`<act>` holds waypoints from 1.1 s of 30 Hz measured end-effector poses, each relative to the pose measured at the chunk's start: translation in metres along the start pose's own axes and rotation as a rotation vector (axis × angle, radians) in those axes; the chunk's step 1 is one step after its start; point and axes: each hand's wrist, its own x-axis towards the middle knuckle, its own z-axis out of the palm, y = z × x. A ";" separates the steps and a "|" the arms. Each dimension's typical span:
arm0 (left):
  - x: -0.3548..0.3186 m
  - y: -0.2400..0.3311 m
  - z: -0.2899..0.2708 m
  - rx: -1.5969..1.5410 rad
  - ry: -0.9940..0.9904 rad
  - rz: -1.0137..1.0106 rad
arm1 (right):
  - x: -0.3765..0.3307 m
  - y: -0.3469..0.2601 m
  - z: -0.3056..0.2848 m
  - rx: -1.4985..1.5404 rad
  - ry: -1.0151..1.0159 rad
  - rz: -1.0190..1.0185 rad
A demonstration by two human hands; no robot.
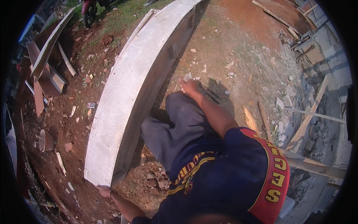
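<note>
Head view: left hand (104,191) touches pale beam (125,80) amid littered reddish soil (80,155).

Far on the left, a red motorbike (88,9) stands by green grass (125,22). Nearer on the left, a small bucket (46,141) sits on brown dirt (89,201). On the right, a long wooden plank (309,113) slants over broken stones (289,101) beside a gray wall (337,69).
</note>
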 end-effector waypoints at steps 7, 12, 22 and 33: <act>0.028 -0.031 0.018 0.015 0.030 0.014 | -0.017 0.198 -0.058 -0.852 -0.188 0.146; 0.026 -0.044 0.018 -0.127 0.092 0.044 | -0.024 0.243 -0.021 -0.727 -0.189 0.297; -0.002 -0.032 0.009 -0.446 0.098 0.083 | 0.025 0.278 -0.014 -0.826 -0.218 0.050; -0.004 -0.017 0.008 -0.875 -0.081 0.010 | -0.129 0.099 0.043 0.199 -0.110 0.105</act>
